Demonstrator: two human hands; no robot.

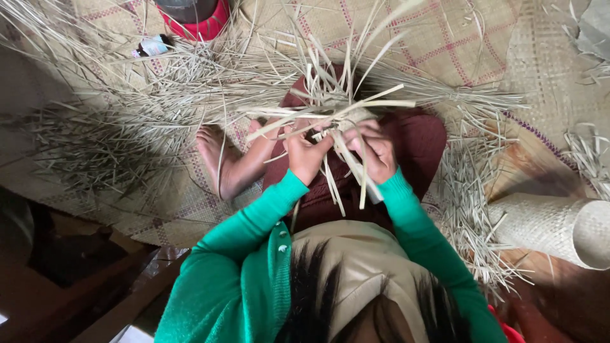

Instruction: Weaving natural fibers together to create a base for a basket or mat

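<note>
I sit on a woven mat [457,38] in green sleeves, with a dark red cloth [419,136] over my lap. My left hand [306,152] and my right hand [375,149] are close together above the lap. Both grip a small woven piece of pale reed strips [337,111], whose loose ends fan out up and to the sides. A few strips hang down between my hands. My bare foot [213,159] rests on the mat to the left.
Loose reed strips [127,108] lie piled across the mat at left, with more strips [467,190] at right. A rolled woven mat [559,225] lies at right. A red and dark container [190,16] stands at the top. Dark floor shows at lower left.
</note>
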